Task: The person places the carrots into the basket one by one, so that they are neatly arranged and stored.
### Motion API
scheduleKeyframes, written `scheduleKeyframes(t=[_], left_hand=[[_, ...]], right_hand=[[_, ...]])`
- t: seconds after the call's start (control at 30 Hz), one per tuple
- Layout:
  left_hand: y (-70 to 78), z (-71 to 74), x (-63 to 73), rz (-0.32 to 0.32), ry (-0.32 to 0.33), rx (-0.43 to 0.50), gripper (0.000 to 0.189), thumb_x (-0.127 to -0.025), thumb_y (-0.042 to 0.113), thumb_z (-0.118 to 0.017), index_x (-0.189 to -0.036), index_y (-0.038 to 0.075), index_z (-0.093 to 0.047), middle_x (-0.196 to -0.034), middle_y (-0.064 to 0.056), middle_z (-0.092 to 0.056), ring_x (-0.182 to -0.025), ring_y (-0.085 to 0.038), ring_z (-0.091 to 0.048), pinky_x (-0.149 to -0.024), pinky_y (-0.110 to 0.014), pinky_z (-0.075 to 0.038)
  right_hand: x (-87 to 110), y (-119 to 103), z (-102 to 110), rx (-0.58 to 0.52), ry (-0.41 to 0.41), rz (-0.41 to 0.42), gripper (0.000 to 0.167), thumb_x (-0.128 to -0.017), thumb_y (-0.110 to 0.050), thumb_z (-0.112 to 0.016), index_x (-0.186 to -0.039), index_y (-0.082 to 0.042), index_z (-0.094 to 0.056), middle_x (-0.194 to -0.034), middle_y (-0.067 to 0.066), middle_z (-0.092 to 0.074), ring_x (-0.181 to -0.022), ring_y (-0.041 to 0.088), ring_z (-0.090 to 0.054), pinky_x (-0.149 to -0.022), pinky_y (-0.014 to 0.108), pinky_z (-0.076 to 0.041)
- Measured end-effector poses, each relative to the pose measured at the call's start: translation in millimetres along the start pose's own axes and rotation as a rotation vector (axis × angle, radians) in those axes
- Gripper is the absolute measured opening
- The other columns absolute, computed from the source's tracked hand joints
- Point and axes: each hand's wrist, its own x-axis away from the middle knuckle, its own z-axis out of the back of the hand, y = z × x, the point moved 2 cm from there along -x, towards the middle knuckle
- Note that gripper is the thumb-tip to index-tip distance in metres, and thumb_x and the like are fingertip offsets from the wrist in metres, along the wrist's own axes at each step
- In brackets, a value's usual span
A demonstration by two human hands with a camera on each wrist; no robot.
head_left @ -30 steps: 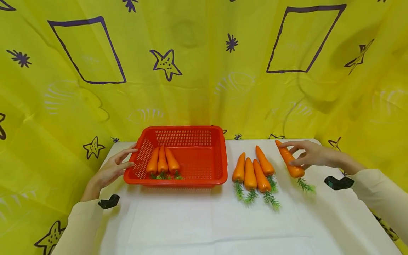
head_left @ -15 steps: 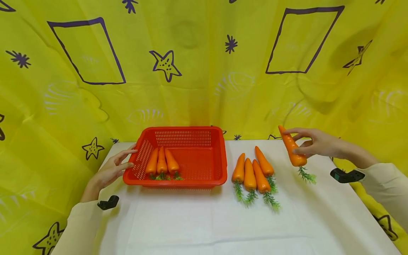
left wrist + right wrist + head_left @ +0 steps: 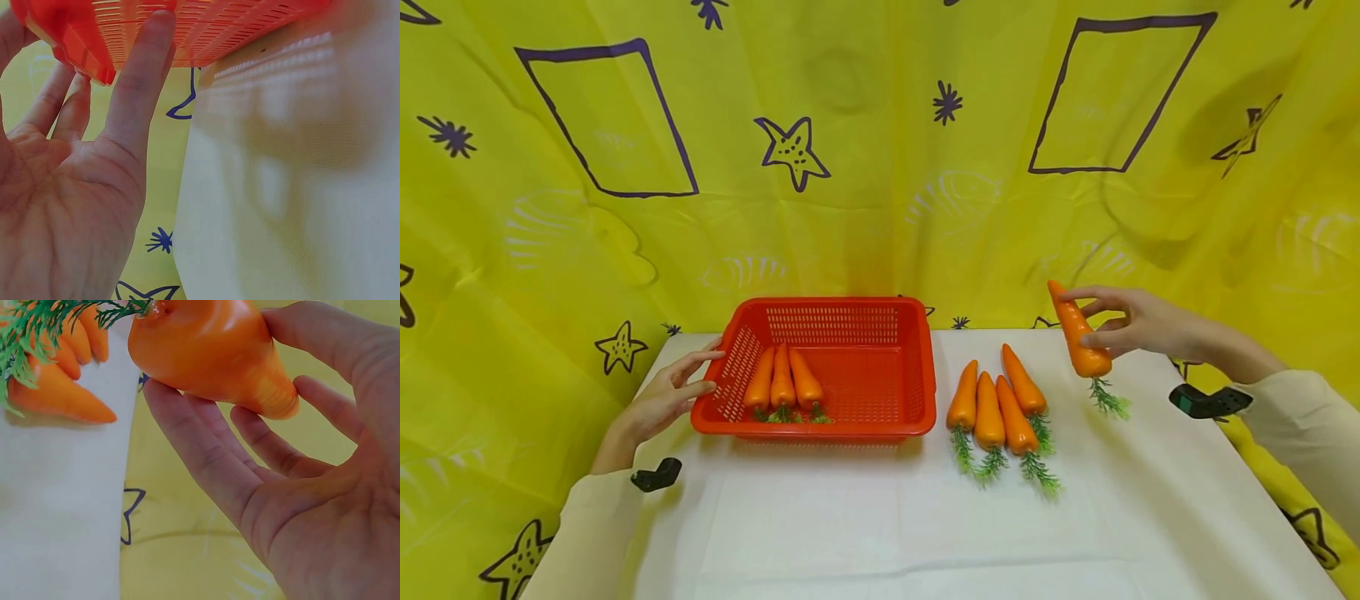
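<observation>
My right hand (image 3: pixel 1150 323) pinches a glossy orange carrot (image 3: pixel 1077 333) between thumb and fingers, raised over the right side of the table. Its tip points up and away, and its green frilly top hangs down. In the right wrist view, fingertips (image 3: pixel 165 403) press against the body of this carrot. My left hand (image 3: pixel 662 400) touches the left wall of a red plastic basket (image 3: pixel 820 428), its fingers fairly straight. From the left wrist view, one digit (image 3: pixel 140 75) lies against the slotted wall. Three carrots (image 3: pixel 782 379) lie side by side in the basket's left half.
Several more carrots (image 3: pixel 988 408) lie in a loose fan on the white-covered table (image 3: pixel 820 517), right of the basket, tops toward me. A yellow patterned curtain (image 3: pixel 865 225) rises right behind the table and hangs along both sides.
My right hand has lifted the carrot up from close over the table, then shifted slightly left with it. The left hand and the basket stay where they were.
</observation>
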Motion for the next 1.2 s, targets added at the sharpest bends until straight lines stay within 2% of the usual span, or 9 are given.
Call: scheduleKeyframes(t=[0.13, 0.3, 0.37, 0.53, 0.73, 0.8, 0.97, 1.13, 1.2], left_hand=[[-0.2, 0.4, 0.5, -0.002, 0.005, -0.002, 0.051, -0.104, 0.002, -0.055, -0.153, 0.003, -0.041, -0.174, -0.004, -0.002, -0.154, -0.04, -0.008, -0.095, -0.027, -0.053], [-1.9, 0.7, 0.2, -0.003, 0.008, 0.023, 0.052, -0.103, 0.001, -0.056, -0.153, 0.002, -0.04, -0.174, -0.003, -0.003, -0.148, -0.013, -0.028, -0.096, -0.029, -0.054], [-2.6, 1.2, 0.3, 0.0, 0.008, 0.026, 0.053, -0.103, 0.001, -0.057, -0.153, 0.001, -0.039, -0.174, -0.002, -0.004, -0.145, -0.009, -0.03, -0.096, -0.029, -0.054], [-3.0, 2.9, 1.3, 0.0, 0.005, 0.014, 0.053, -0.104, 0.001, -0.057, -0.153, 0.0, -0.039, -0.174, 0.0, -0.005, -0.151, -0.021, -0.02, -0.097, -0.026, -0.053], [-1.6, 3.7, 0.8, -0.013, 0.001, 0.018, 0.053, -0.104, 0.001, -0.056, -0.154, 0.0, -0.039, -0.174, -0.001, -0.004, -0.153, -0.018, -0.019, -0.097, -0.027, -0.053], [-0.6, 3.2, 0.3, -0.008, 0.005, 0.019, 0.053, -0.104, 0.001, -0.056, -0.153, 0.001, -0.04, -0.174, 0.0, -0.005, -0.154, -0.022, -0.015, -0.097, -0.027, -0.053], [1.7, 2.4, -0.3, 0.005, 0.008, 0.009, 0.051, -0.104, 0.002, -0.057, -0.153, 0.003, -0.041, -0.174, -0.001, -0.004, -0.155, -0.038, -0.004, -0.097, -0.026, -0.052], [1.4, 1.4, -1.4, 0.014, 0.012, 0.016, 0.051, -0.104, 0.002, -0.056, -0.152, 0.003, -0.042, -0.174, -0.002, -0.003, -0.155, -0.042, 0.0, -0.096, -0.026, -0.052], [0.5, 0.6, -1.9, 0.019, 0.014, 0.027, 0.051, -0.104, 0.001, -0.056, -0.152, 0.002, -0.041, -0.174, -0.003, -0.002, -0.155, -0.042, 0.0, -0.096, -0.027, -0.053]], right_hand=[[-7.7, -7.3, -2.0, -0.014, -0.008, -0.014, 0.07, -0.096, -0.024, -0.074, -0.157, -0.017, -0.04, -0.148, 0.024, -0.043, -0.113, 0.035, -0.067, -0.083, 0.038, -0.059], [-21.3, -18.8, -9.0, 0.007, -0.034, -0.011, 0.069, -0.096, -0.028, -0.075, -0.156, -0.021, -0.041, -0.148, 0.023, -0.044, -0.119, 0.038, -0.063, -0.086, 0.042, -0.058], [-29.1, -23.4, -13.0, 0.002, -0.048, 0.0, 0.07, -0.096, -0.029, -0.075, -0.156, -0.021, -0.042, -0.148, 0.023, -0.043, -0.118, 0.039, -0.063, -0.086, 0.043, -0.058], [-53.0, -36.1, -24.9, -0.009, -0.089, 0.025, 0.07, -0.095, -0.03, -0.076, -0.156, -0.022, -0.043, -0.149, 0.023, -0.043, -0.115, 0.036, -0.065, -0.086, 0.044, -0.059], [-82.7, -56.1, -38.5, -0.021, -0.137, 0.051, 0.069, -0.095, -0.028, -0.076, -0.156, -0.021, -0.043, -0.15, 0.023, -0.042, -0.108, 0.033, -0.068, -0.087, 0.046, -0.059], [-92.7, -62.7, -43.0, -0.025, -0.153, 0.063, 0.069, -0.095, -0.026, -0.076, -0.156, -0.02, -0.043, -0.15, 0.023, -0.042, -0.102, 0.033, -0.071, -0.087, 0.045, -0.059], [-117.4, -77.3, -58.6, -0.035, -0.186, 0.092, 0.067, -0.096, -0.025, -0.075, -0.155, -0.021, -0.044, -0.148, 0.02, -0.046, -0.103, 0.031, -0.07, -0.086, 0.044, -0.06], [-141.1, -90.2, -79.2, -0.057, -0.228, 0.125, 0.066, -0.096, -0.026, -0.075, -0.154, -0.02, -0.046, -0.147, 0.018, -0.048, -0.104, 0.033, -0.07, -0.084, 0.044, -0.06], [-150.6, -94.5, -88.3, -0.07, -0.248, 0.132, 0.066, -0.096, -0.025, -0.075, -0.154, -0.019, -0.046, -0.148, 0.018, -0.046, -0.111, 0.033, -0.067, -0.084, 0.044, -0.06]])
